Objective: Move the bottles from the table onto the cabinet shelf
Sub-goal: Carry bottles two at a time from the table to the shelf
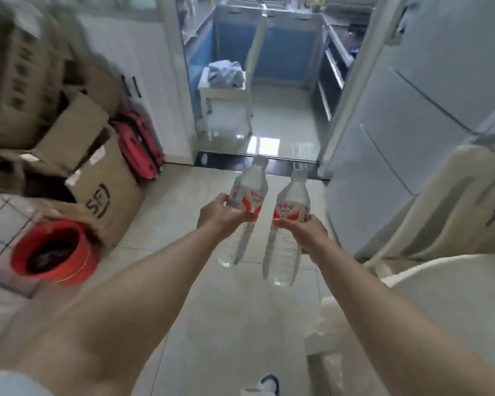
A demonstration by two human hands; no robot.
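I hold two clear plastic water bottles with red and white labels out in front of me, over the tiled floor. My left hand [220, 215] grips the left bottle [250, 190] around its label. My right hand [303, 228] grips the right bottle [293, 201] the same way. Both bottles tilt with their white caps pointing away from me and their bases hanging below my hands. The two bottles are close together but apart. No cabinet shelf is clearly in view.
Cardboard boxes [97, 178], a red suitcase [139, 144] and a red bucket [52, 251] line the left side. A white round table edge [455, 284] and white chair [452, 201] stand on the right. Ahead, a doorway opens onto a kitchen with a stool [226, 92].
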